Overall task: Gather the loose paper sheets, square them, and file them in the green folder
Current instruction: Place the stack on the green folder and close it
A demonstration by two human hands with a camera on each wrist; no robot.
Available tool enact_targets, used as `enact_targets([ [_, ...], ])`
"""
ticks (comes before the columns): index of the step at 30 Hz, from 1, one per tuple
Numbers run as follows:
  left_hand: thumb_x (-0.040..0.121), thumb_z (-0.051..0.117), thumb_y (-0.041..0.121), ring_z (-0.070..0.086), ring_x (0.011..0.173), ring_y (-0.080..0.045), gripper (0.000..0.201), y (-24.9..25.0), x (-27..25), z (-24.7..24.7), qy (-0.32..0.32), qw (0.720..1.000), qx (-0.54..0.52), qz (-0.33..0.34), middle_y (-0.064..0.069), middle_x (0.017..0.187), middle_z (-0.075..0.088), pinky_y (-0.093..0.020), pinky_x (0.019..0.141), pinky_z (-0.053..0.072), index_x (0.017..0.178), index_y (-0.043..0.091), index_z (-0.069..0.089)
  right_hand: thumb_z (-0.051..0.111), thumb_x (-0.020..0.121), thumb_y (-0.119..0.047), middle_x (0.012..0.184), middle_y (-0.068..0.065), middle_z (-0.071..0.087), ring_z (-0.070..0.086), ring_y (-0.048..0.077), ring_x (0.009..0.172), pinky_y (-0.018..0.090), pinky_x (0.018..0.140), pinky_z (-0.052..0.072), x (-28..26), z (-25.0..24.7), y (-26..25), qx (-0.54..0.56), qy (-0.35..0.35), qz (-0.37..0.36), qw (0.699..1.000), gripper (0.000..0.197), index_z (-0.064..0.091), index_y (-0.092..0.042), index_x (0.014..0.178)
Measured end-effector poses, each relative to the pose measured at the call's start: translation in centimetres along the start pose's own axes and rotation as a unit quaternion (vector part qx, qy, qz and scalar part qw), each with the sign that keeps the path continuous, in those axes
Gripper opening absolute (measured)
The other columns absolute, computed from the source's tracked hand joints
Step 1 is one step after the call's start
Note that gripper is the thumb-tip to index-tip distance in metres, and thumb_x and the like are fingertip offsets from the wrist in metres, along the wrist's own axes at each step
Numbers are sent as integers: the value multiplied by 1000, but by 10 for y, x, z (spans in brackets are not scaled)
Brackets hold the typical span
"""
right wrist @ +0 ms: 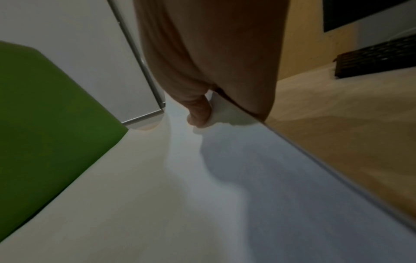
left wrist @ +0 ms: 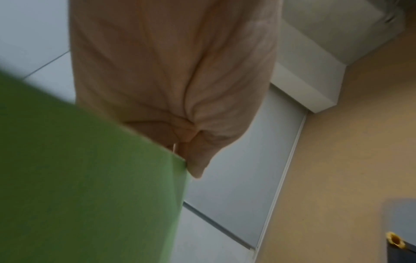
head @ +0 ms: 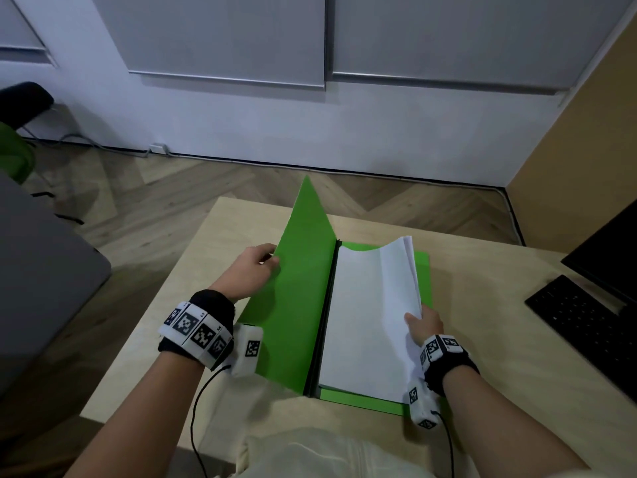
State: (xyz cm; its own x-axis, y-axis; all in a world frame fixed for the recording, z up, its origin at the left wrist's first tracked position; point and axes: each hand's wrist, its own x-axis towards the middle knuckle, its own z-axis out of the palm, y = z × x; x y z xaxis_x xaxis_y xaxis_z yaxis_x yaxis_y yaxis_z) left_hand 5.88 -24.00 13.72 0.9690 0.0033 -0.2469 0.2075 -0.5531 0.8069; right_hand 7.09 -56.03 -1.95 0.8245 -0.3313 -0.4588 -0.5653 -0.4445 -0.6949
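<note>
The green folder (head: 296, 305) lies open on the light wooden table (head: 172, 305), its left cover raised and tilted. My left hand (head: 258, 267) pinches that cover's outer edge; in the left wrist view the fingers (left wrist: 193, 156) grip the green cover (left wrist: 90, 178). A stack of white paper sheets (head: 368, 315) rests on the folder's right half against the black spine. My right hand (head: 422, 324) holds the stack's right edge, lifted and curled upward, thumb on top. In the right wrist view the thumb (right wrist: 198, 113) presses on the white stack (right wrist: 202, 195).
A black keyboard (head: 582, 322) and a dark monitor (head: 610, 257) stand at the table's right. A grey surface (head: 41, 270) lies to the left, beyond it a dark chair (head: 24, 101). Wooden floor and a white wall lie past the table's far edge.
</note>
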Motion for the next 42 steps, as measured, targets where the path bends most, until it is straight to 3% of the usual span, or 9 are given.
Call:
enact_targets([
  [4,97,45,13,61,103,-30,26,11,-13,1,-32,999,0,-9,-16,116,67,-41,96,47,118,9,61,57,89,-15,141,19,50,49,35,128,37,105,37,2,-1,2,-34,-26,2,999,53,43,1,138],
  [11,99,41,28,63,103,-16,44,47,-55,3,-157,980,112,-38,5,117,62,-32,91,51,141,17,43,56,87,-25,132,24,53,55,36,118,29,81,43,7,-26,12,-188,-44,39,980,53,48,5,130],
  [13,100,40,25,66,97,-11,40,54,-61,9,-213,974,75,-34,9,112,65,-30,87,53,139,18,46,54,89,-31,138,23,49,51,35,124,32,93,44,3,-28,5,-193,-54,9,980,58,43,4,135],
  [20,100,42,23,59,114,-21,38,30,-27,85,-276,957,-27,-89,0,131,58,-36,96,49,136,17,49,31,91,-60,122,10,63,63,27,104,45,96,47,-52,-55,-58,131,-205,-68,968,62,51,-16,131],
  [23,97,47,29,51,125,-25,47,0,-15,123,-231,960,33,-155,-9,140,50,-37,101,47,141,12,44,41,89,-58,145,6,46,44,29,133,45,111,35,-71,-78,-58,74,-225,-86,968,70,38,-15,143],
  [26,95,50,29,51,125,-32,54,-32,-9,149,-133,963,105,-212,-19,140,48,-36,97,45,140,1,40,58,90,-23,145,7,43,41,30,135,40,109,35,-71,-89,-33,26,-196,-54,979,65,30,-5,146],
  [31,94,52,18,52,86,-25,19,-58,-6,171,-51,974,51,-217,-16,98,54,-30,75,42,95,-1,53,65,83,-9,136,16,55,54,31,121,38,101,43,-44,-76,27,-70,-160,61,983,54,50,-4,135],
  [39,92,51,7,48,62,-20,9,-54,1,172,-47,971,-48,-231,-10,73,53,-28,63,39,97,2,55,56,85,-2,116,22,67,63,34,106,40,96,51,-26,-58,59,-92,-77,95,988,30,66,7,112],
  [42,91,52,5,56,84,-26,33,-60,5,167,-45,967,-73,-241,-20,102,63,-34,78,49,122,-7,56,55,84,-2,114,24,67,64,31,95,39,90,52,-23,-48,52,-102,-78,98,987,32,64,9,112],
])
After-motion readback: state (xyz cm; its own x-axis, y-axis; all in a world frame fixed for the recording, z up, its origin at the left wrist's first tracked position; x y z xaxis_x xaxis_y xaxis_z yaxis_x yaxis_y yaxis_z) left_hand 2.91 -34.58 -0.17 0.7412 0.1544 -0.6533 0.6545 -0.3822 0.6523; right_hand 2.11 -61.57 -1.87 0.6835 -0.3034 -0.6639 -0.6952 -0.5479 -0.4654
